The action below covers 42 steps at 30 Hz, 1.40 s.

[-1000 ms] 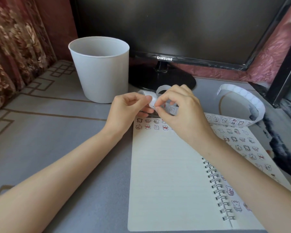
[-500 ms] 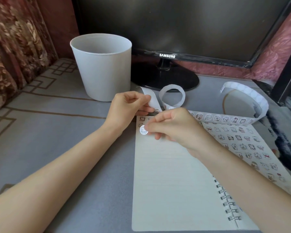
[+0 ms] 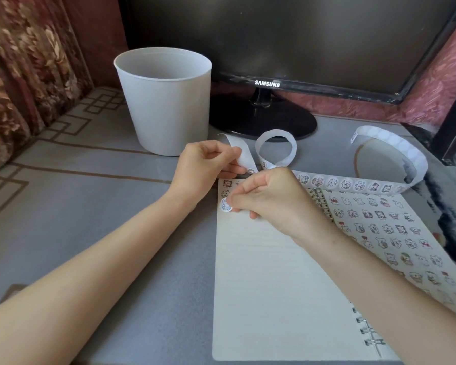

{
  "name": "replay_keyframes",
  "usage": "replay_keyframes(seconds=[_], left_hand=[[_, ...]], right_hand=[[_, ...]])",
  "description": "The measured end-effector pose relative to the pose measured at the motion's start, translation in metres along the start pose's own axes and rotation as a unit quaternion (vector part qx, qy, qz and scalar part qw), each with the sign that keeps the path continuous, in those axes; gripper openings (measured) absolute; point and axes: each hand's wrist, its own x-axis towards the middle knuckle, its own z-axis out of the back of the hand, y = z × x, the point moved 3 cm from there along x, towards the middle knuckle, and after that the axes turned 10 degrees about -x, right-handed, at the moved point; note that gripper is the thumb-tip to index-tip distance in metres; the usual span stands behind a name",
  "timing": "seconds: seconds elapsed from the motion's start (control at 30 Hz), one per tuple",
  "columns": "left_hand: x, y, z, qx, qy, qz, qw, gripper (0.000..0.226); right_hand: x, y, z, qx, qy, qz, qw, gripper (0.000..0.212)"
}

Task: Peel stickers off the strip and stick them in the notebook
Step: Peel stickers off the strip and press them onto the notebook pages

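Note:
An open spiral notebook (image 3: 269, 285) lies on the grey table, its left page mostly blank with a few small stickers at the top left corner. Its right page is covered with rows of stickers. My right hand (image 3: 271, 201) pinches a round white sticker (image 3: 225, 205) and holds it at the left page's upper left edge. My left hand (image 3: 208, 164) pinches the peeled end of the long white sticker strip (image 3: 353, 184), which curls in loops behind the notebook.
A white plastic bucket (image 3: 166, 101) stands behind my left hand. A black monitor (image 3: 287, 43) on a round base (image 3: 263, 119) fills the back. Patterned curtain (image 3: 24, 61) hangs at the left. A dark object lies at the table's right edge.
My right hand has peeled a sticker from the strip and brought it down and left to the top left of the blank page. My left hand has stayed on the strip end.

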Motion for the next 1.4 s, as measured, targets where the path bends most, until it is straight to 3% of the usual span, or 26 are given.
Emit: replay_keyframes(seconds=[1.4], left_hand=[[-0.0008,0.0009,-0.0005,0.007,0.002,-0.004,1.000,0.017]], right_hand=[[0.0025,0.0034,-0.0029,-0.052,-0.012,0.013,0.998,0.015]])
